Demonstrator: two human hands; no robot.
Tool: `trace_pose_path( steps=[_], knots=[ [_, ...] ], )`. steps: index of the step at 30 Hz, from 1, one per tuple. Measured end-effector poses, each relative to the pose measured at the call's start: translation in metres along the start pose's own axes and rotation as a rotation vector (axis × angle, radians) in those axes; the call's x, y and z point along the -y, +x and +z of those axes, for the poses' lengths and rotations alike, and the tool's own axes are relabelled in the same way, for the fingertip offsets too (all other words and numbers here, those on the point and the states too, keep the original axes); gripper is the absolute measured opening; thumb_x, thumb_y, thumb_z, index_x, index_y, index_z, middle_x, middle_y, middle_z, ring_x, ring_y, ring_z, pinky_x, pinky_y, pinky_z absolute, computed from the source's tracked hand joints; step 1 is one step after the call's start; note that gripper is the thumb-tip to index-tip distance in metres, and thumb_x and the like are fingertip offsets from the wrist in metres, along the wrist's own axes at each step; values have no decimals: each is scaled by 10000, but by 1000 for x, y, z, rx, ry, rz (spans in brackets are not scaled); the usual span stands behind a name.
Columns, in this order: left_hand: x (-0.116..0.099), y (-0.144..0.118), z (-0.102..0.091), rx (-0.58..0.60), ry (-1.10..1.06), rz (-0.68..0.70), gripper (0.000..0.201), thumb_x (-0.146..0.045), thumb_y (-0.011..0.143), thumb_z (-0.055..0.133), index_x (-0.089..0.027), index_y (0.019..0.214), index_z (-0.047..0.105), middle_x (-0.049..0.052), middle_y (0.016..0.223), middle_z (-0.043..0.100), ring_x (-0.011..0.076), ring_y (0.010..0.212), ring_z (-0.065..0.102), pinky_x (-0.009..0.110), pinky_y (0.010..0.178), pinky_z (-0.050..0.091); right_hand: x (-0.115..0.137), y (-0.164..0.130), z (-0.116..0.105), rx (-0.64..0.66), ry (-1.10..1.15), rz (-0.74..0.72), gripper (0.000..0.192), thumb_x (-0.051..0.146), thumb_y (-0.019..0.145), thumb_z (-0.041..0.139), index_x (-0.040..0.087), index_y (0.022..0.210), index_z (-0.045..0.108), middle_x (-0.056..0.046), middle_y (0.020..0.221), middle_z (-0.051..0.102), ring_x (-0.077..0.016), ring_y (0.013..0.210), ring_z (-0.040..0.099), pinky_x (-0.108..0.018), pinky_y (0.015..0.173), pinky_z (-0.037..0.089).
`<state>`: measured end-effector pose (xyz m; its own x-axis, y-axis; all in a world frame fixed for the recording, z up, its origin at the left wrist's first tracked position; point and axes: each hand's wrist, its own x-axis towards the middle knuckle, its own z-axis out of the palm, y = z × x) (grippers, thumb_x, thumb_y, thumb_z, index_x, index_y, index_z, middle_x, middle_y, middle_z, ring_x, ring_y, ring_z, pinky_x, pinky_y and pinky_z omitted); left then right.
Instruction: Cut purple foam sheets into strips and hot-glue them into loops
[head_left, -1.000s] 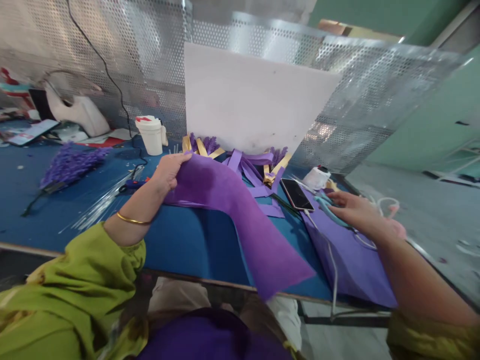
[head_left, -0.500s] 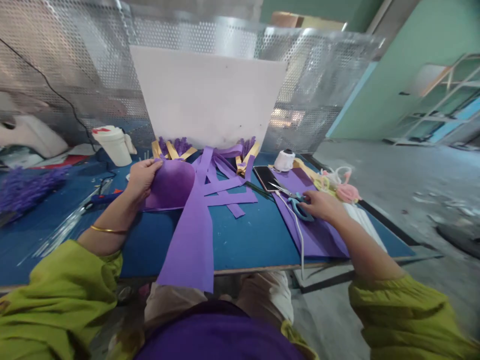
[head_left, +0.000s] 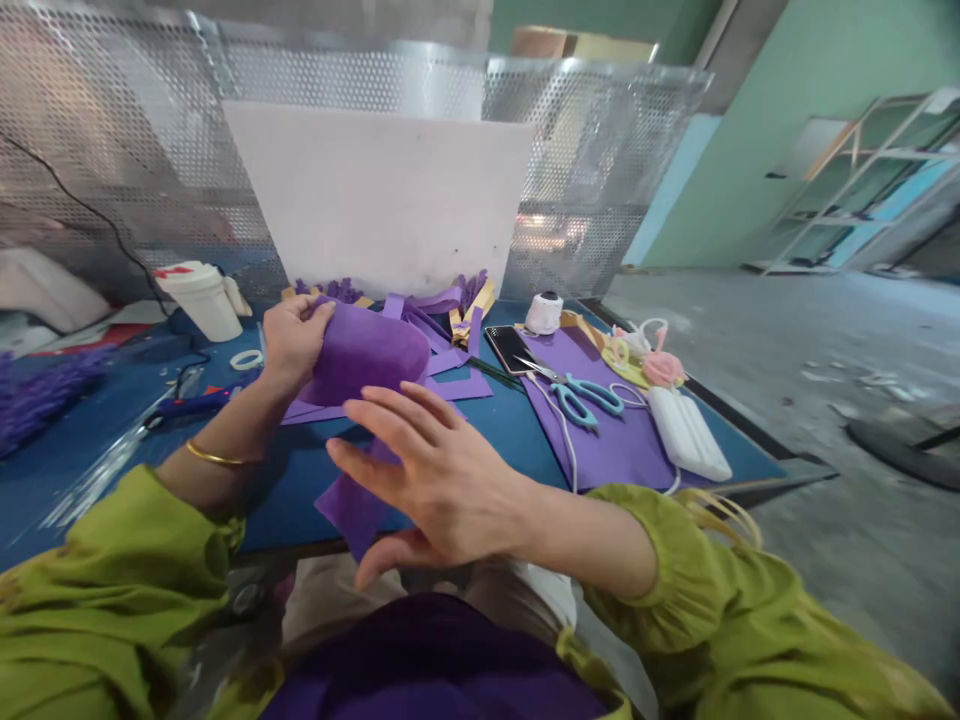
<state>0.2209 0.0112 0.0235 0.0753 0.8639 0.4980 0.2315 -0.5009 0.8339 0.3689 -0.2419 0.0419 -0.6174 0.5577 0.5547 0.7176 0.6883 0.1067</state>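
Purple felt-like strip [head_left: 367, 345] lay between the two hands, its upper left edge at the left hand and its body curving rightward before hanging toward the near table edge. At the far left, a purple flower spray [head_left: 45, 390] rested on the blue table [head_left: 517, 445], with clear thin sticks [head_left: 97, 480] and a blue-handled tool [head_left: 196, 402] to its right. Just behind these stood a lidded white cup [head_left: 201, 305], and a white ring [head_left: 247, 360] lay near it. The left hand [head_left: 294, 345], a gold bangle [head_left: 217, 456] on its wrist, pinched the strip between thumb and fingers. The right hand [head_left: 439, 480] was open, fingers spread and thumb apart, in front of the strip's hanging part and hiding some of it; whether it touched the strip could not be told. Beyond it, narrow purple bands [head_left: 469, 387] crossed one another. Farther right came a phone [head_left: 508, 350], then blue-handled scissors [head_left: 589, 396], their blades slightly parted, on a purple sheet [head_left: 615, 455]. A pink flower [head_left: 663, 370] and a white ridged block [head_left: 688, 433] lay rightmost on the table.
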Motion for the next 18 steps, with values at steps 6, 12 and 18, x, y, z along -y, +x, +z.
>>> trace_pose_path(
  steps=[6,12,18],
  knots=[
    [-34,-15,-30,-88,-133,14,275,-349,743,709,-126,903,734,-12,757,689,94,653,508,199,598,382,-18,-27,1,-18,131,279,431,594,886,620,213,696,682,-73,1036,752,-302,1233,593,-538,1184,298],
    [-39,-49,-81,-110,-429,-58,187,-267,610,802,-172,732,698,-44,613,596,72,543,461,195,534,356,-30,-91,5,-65,209,908,584,283,779,696,175,1339,570,-158,1269,680,-332,1125,663,-461,882,560],
    [-23,-84,-152,326,-147,46,86,-313,641,804,-265,621,736,4,579,674,172,538,614,273,528,471,-21,-117,3,90,428,852,210,262,919,534,217,848,727,-5,749,726,-186,688,673,-281,627,519]
  ],
)
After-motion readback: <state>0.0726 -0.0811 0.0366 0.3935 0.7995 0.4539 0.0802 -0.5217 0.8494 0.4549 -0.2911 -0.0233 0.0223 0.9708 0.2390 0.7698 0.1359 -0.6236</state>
